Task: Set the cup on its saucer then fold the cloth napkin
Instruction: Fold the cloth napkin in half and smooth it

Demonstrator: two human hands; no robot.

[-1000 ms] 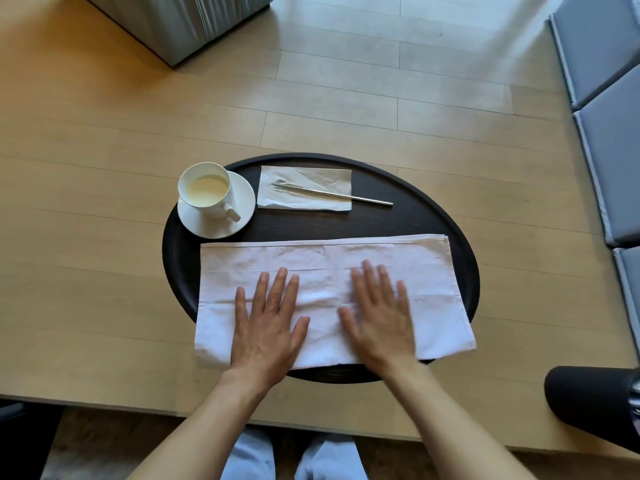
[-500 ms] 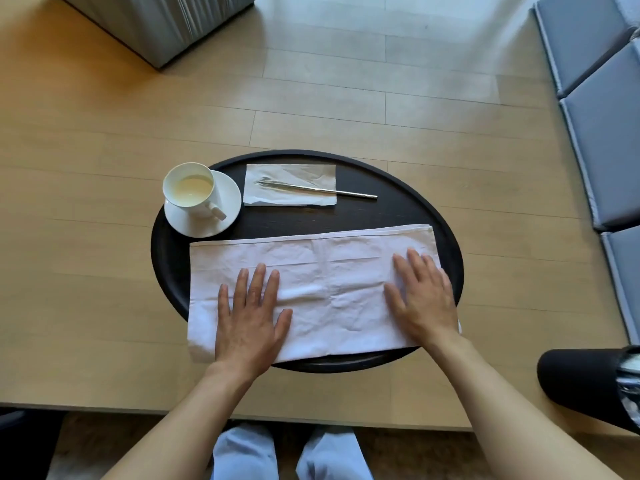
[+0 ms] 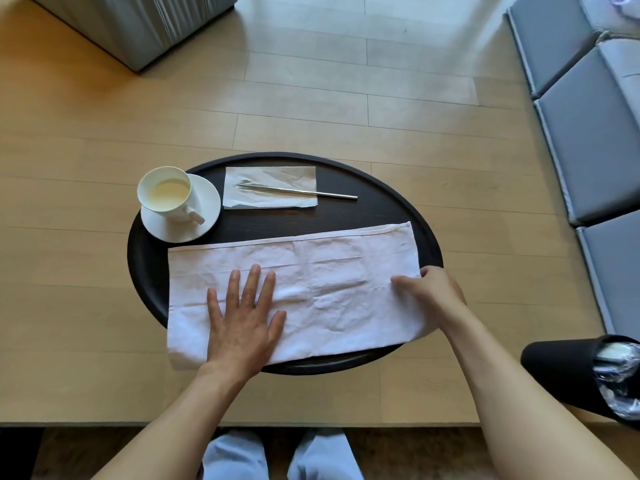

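A white cup (image 3: 169,195) with pale liquid stands on its white saucer (image 3: 207,218) at the back left of a round black tray (image 3: 381,209). A white cloth napkin (image 3: 322,278), folded into a long strip, lies across the tray's front half. My left hand (image 3: 242,317) presses flat on the napkin's left part, fingers spread. My right hand (image 3: 433,289) pinches the napkin's right edge, thumb on top and fingers curled under it.
A paper napkin (image 3: 270,187) with a thin metal utensil (image 3: 332,194) lies at the tray's back. The tray sits on a light wooden table (image 3: 86,168). A black cylinder (image 3: 581,375) lies at the right front. Grey cushions (image 3: 588,126) line the right; a grey box (image 3: 138,26) stands back left.
My right hand slid from the napkin's middle to its right edge and closed on it. My left hand stayed flat on the left part.
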